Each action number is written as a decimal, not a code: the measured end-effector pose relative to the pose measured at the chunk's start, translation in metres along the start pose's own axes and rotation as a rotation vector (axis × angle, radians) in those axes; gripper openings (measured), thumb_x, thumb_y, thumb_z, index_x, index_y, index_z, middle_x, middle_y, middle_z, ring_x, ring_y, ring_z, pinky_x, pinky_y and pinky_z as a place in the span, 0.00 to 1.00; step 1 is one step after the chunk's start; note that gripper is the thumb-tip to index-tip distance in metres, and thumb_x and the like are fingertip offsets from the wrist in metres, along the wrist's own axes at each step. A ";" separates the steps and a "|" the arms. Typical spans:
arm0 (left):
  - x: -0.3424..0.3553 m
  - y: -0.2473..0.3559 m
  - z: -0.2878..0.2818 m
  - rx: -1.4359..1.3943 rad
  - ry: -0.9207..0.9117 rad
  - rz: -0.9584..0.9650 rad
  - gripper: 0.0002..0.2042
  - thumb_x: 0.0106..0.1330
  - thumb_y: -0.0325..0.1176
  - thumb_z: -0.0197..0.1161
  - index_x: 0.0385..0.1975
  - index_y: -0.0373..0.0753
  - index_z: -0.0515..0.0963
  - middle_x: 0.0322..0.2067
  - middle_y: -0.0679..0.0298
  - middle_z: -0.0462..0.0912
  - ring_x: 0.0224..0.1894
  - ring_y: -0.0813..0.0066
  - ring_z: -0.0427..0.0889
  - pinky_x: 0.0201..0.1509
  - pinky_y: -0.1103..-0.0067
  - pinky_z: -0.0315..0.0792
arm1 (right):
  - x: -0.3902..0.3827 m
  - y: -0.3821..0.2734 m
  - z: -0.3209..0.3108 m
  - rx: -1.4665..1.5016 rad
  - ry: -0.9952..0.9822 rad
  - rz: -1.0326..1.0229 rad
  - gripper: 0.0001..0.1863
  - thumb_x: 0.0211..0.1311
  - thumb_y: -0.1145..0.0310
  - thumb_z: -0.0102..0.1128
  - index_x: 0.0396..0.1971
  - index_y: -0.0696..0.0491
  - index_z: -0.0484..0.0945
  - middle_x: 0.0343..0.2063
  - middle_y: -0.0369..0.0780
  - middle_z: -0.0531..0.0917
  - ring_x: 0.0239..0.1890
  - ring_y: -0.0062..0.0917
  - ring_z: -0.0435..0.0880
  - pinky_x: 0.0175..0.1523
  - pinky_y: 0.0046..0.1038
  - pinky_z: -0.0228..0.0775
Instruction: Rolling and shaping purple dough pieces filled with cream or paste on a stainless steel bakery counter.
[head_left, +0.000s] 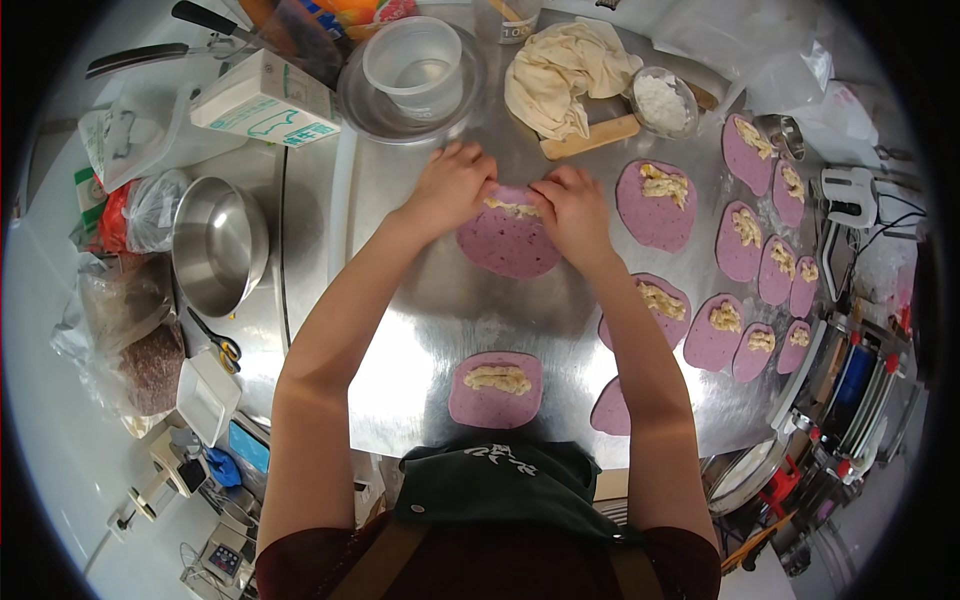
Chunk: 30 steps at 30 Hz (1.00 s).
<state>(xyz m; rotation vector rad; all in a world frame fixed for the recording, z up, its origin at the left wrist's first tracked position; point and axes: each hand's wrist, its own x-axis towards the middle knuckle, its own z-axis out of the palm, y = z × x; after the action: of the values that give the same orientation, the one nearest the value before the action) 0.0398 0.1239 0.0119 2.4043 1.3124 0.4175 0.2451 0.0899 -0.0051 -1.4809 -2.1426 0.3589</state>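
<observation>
Clamping left hand (452,190) and right hand (572,210) on the far edge of a purple dough sheet (510,245), nearside of the cloth (562,80). Already filled, apparently only partly folded; remaining unfolded: flat filled sheets (654,226) nearside and right of the cloth.

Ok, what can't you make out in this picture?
All in the head view:
Ends of the pale yellow lumpy filling on the speckled purple dough: covered by left hand and right hand.
Rest of the lower purple dough piece: behind the right arm.
Top of the clear round cup: cut off by the upper edge.
</observation>
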 end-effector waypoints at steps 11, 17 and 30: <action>-0.005 0.001 0.004 0.003 0.182 0.221 0.11 0.57 0.28 0.59 0.40 0.37 0.77 0.48 0.59 0.77 0.54 0.60 0.72 0.58 0.69 0.64 | -0.006 -0.006 -0.003 -0.024 0.097 -0.160 0.13 0.49 0.68 0.64 0.36 0.54 0.80 0.35 0.37 0.77 0.38 0.32 0.76 0.44 0.33 0.66; -0.007 -0.007 0.005 0.007 0.007 0.273 0.15 0.54 0.25 0.59 0.43 0.38 0.78 0.50 0.56 0.76 0.59 0.60 0.70 0.61 0.66 0.65 | -0.001 -0.012 -0.003 0.011 -0.030 -0.125 0.14 0.50 0.67 0.63 0.37 0.53 0.80 0.35 0.36 0.77 0.39 0.32 0.76 0.43 0.33 0.67; -0.038 0.010 0.011 0.226 0.160 0.339 0.18 0.50 0.27 0.60 0.45 0.36 0.76 0.46 0.59 0.78 0.50 0.65 0.75 0.56 0.69 0.68 | -0.021 -0.006 0.006 -0.281 0.161 -0.451 0.16 0.43 0.66 0.64 0.35 0.54 0.78 0.35 0.37 0.76 0.40 0.28 0.75 0.51 0.35 0.66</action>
<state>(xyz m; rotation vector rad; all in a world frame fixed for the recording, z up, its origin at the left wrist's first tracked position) 0.0324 0.0850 0.0034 2.8492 1.0605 0.5920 0.2433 0.0692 -0.0123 -1.0669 -2.3767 -0.2224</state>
